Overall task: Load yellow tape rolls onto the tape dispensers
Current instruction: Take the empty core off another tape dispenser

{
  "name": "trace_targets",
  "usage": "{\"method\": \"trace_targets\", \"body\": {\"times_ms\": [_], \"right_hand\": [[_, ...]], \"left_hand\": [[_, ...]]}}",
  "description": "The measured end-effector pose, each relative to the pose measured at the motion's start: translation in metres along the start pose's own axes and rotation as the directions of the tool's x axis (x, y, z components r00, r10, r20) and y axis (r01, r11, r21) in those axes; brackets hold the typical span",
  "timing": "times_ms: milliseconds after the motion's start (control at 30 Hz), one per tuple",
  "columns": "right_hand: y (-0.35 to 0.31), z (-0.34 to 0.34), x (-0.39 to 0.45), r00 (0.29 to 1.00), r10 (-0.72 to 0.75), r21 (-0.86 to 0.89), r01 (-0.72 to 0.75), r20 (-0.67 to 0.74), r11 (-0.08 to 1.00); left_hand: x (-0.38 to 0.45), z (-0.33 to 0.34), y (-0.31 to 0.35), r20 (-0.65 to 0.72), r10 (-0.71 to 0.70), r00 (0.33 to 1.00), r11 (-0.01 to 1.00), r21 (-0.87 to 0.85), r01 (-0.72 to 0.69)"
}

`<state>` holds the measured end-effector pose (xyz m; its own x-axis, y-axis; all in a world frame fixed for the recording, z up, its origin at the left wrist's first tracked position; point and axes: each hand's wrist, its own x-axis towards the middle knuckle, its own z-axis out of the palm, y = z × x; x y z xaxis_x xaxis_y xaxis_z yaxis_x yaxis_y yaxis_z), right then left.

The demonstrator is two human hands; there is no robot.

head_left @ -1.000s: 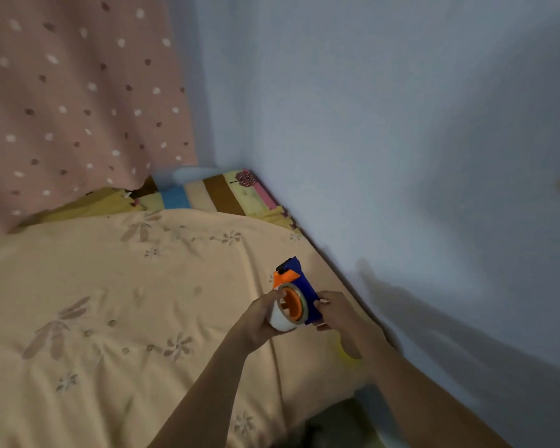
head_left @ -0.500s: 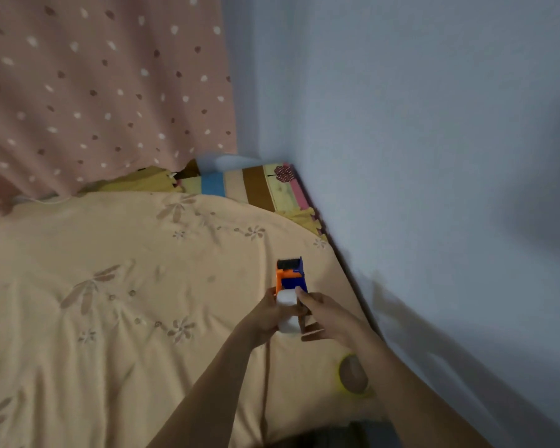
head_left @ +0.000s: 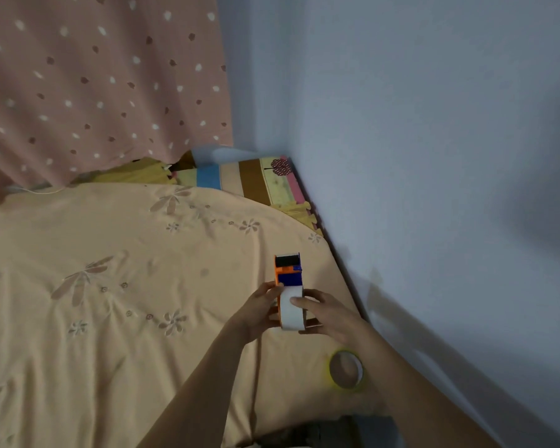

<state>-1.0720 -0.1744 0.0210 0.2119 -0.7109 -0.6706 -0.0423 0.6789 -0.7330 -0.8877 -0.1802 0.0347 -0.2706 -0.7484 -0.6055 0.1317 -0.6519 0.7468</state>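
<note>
A blue and orange tape dispenser (head_left: 288, 270) is held above the bed, its cutter end pointing away from me. A pale tape roll (head_left: 291, 313) sits in its near end, seen edge-on. My left hand (head_left: 258, 310) grips the dispenser and roll from the left. From the right, my right hand (head_left: 326, 313) holds the roll, with the thumb across its outer face. A yellow tape roll (head_left: 346, 373) lies flat on the bedspread near the wall, just beside my right forearm.
An orange floral bedspread (head_left: 110, 286) covers the bed. A grey-blue wall (head_left: 434, 189) runs along its right edge. A striped pillow (head_left: 240, 179) lies at the far corner under a dotted pink curtain (head_left: 94, 85). A dark object (head_left: 320, 434) sits at the near bed edge.
The dispenser has turned from showing its orange hub side-on to pointing straight away from me. My right thumb has come onto the roll's face. The view shifted left, revealing the yellow roll.
</note>
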Motion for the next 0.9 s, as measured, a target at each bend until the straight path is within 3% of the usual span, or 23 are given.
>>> {"method": "trace_targets", "body": {"times_ms": [233,300,367,433,500,567,733,900], "right_hand": [[-0.001,-0.022,0.002,1.000,-0.017,0.100,0.019,-0.021,0.995],[-0.004,-0.031,0.006,0.997,-0.007,0.137,0.019,-0.082,0.990],[-0.004,-0.038,0.013,0.969,-0.034,-0.006,0.034,-0.245,0.999],[-0.001,-0.044,0.023,0.907,-0.161,-0.327,0.027,-0.389,0.945],[0.006,-0.049,0.032,0.883,-0.255,-0.626,-0.055,-0.394,0.778],[0.013,-0.051,0.038,0.894,-0.283,-0.787,-0.113,-0.347,0.607],[0.024,-0.043,0.054,0.917,-0.284,-0.910,-0.157,-0.278,0.383],[0.028,-0.029,0.070,0.922,-0.277,-0.921,-0.166,-0.272,0.353]], "left_hand": [[0.002,-0.002,-0.003,-0.151,0.014,0.988,0.999,-0.049,-0.022],[0.002,-0.005,-0.002,-0.213,0.016,0.977,0.999,-0.045,-0.026],[0.002,-0.010,-0.003,-0.254,0.017,0.967,0.999,-0.023,-0.023],[0.001,-0.015,-0.005,-0.275,0.020,0.961,1.000,-0.007,-0.023],[-0.001,-0.019,-0.008,-0.290,0.022,0.957,1.000,0.003,-0.022],[-0.001,-0.024,-0.010,-0.293,0.026,0.956,1.000,0.002,-0.026],[0.002,-0.032,-0.017,-0.248,0.023,0.968,0.999,-0.030,-0.031],[0.011,-0.041,-0.022,-0.262,0.000,0.965,0.998,-0.058,-0.016]]}}
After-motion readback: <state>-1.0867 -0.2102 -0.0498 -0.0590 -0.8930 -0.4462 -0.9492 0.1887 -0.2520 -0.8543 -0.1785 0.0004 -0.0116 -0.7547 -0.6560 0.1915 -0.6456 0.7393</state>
